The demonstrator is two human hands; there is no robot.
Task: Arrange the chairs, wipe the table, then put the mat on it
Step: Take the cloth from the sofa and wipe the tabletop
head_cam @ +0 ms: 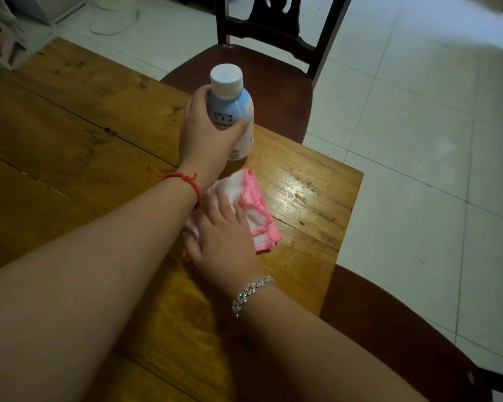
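**Cloth under the right hand, bottle in the left, near the counter's corner**

The left hand (206, 132) wraps a blue-and-white bottle (234, 111), its grip closed round the body with the thumb across the label. The bottle stands upright with its white cap up; whether its base touches the wood I cannot tell, since the hand hides that side. A red string bracelet (186, 181) circles the left wrist.

Just beside the bottle, nearer the person, the right hand (221, 236) lies flat on a pink-and-white cloth (256, 216) — fingers spread and pressing it down onto the wooden counter (79, 134), not pinching it. The cloth's long axis runs from the bottle's foot toward the counter's right edge, slanting down and right. A silver chain bracelet (251, 294) sits on the right wrist.

The cloth lies close to the counter's far right corner, where a glossy patch (296, 190) shines. The counter stretches bare to the left. One dark chair (276, 82) stands at the far edge, its seat partly tucked under — a second chair (389, 329) sits at the right edge. Pale floor tiles (418, 140) lie open beyond.
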